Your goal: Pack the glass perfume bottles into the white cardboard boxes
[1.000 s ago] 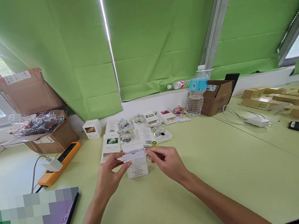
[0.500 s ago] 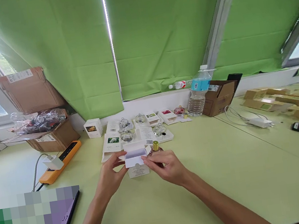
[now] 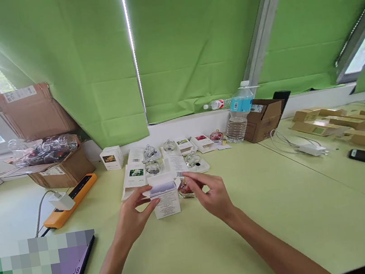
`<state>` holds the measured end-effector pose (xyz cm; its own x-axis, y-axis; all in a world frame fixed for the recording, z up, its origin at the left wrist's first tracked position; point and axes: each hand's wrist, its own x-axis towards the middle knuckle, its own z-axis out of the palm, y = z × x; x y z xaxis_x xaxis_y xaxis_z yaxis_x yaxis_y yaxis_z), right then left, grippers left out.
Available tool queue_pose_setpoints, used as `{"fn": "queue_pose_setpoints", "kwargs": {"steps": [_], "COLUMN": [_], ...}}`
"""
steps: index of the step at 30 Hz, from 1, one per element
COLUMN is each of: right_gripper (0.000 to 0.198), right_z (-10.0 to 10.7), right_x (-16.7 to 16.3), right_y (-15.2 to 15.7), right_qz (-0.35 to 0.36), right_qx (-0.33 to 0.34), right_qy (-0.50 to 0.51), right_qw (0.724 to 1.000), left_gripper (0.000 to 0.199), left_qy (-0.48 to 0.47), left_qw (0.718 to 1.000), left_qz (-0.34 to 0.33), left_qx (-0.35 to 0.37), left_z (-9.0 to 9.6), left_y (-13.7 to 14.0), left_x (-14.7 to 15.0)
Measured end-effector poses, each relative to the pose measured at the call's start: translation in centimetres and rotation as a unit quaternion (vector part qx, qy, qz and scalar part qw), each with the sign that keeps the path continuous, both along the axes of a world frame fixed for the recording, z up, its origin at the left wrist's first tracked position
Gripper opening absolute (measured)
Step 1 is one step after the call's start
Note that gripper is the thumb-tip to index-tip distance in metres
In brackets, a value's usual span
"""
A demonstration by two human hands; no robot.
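Observation:
My left hand (image 3: 137,212) grips a small white cardboard box (image 3: 167,204) by its side. The box stands upright on the table with its top flaps open and printed text facing me. My right hand (image 3: 209,192) pinches the top of a small glass perfume bottle (image 3: 187,194) just right of the box; the fingers hide its gold cap. Behind them lie opened white boxes, one with a white-flower picture (image 3: 135,175), and round clear glass bottles, such as one at the front (image 3: 153,167).
A closed white box (image 3: 111,158) stands at the back left, near an orange power strip (image 3: 72,201) and an open carton (image 3: 62,171). A large water bottle (image 3: 237,122) stands at the back. A tablet-like screen (image 3: 72,272) lies front left; a charger (image 3: 311,149) sits right.
My right hand has left the box's front flap and closed on the top of the perfume bottle. That flap no longer hangs over the box's front. The view has shifted slightly.

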<state>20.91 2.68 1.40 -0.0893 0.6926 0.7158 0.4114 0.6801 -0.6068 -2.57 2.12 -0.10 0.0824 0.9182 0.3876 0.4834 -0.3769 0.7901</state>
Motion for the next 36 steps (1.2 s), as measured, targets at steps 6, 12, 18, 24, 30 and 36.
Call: {"fn": "queue_pose_setpoints", "kwargs": {"steps": [6,12,18,24,30,36], "right_gripper": [0.033,0.051,0.025,0.021,0.02,0.022], "right_z": [0.7,-0.3,-1.0,-1.1,-1.1,-1.5], "right_x": [1.5,2.5,2.3,2.0,2.0,2.0], "right_y": [1.3,2.7,2.9,2.8,2.7,3.0], "right_qz": [-0.095,-0.096,-0.058,-0.07,-0.069,-0.088], "right_qx": [-0.097,-0.205,-0.223,-0.24,-0.234,-0.229], "right_qy": [-0.004,-0.155,-0.218,-0.221,-0.222,-0.236], "right_qw": [0.991,0.962,0.948,0.943,0.944,0.94], "left_gripper": [0.035,0.037,0.04,0.042,0.045,0.046], "left_qy": [0.0,-0.004,-0.007,0.002,0.023,0.037], "left_qw": [1.0,1.0,1.0,1.0,1.0,0.999], "left_qz": [0.004,0.005,-0.001,0.002,0.006,0.019], "left_qx": [0.001,-0.012,-0.02,-0.024,-0.014,0.006], "left_z": [-0.1,0.2,0.3,0.0,-0.1,-0.2], "left_y": [0.0,-0.1,-0.2,0.0,-0.1,-0.2], "left_x": [-0.1,0.0,0.2,0.1,0.2,0.2]}}
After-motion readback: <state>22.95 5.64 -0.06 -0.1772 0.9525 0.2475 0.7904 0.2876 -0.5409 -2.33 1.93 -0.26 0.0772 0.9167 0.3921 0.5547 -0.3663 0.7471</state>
